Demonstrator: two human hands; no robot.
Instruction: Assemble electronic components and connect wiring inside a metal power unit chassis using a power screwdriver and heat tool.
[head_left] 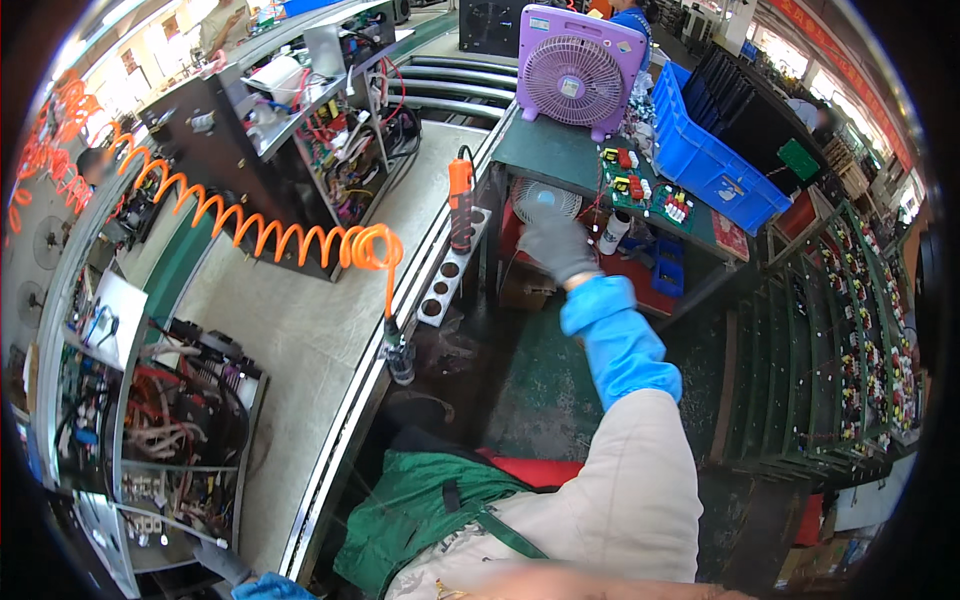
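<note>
My right hand [558, 245], in a grey glove with a blue sleeve cover, reaches forward beside the dark bench [510, 150]. It is smeared by motion, so its fingers do not show clearly; a round fan-like grille [545, 200] lies just behind it. At the lower left, my gloved left hand [222, 562] is by an open metal unit [180, 400] full of wires and parts. Its fingers are too hidden to read. An orange and black power screwdriver [461, 200] stands in a metal holder with round holes [432, 305], left of my right hand.
An orange coiled hose [240, 228] ends in a hanging tool [400, 362]. Another open unit [330, 140] stands on the line. A purple fan [575, 80], circuit boards [672, 205] and a blue crate [715, 165] occupy the bench. Green racks [820, 340] hold many small parts.
</note>
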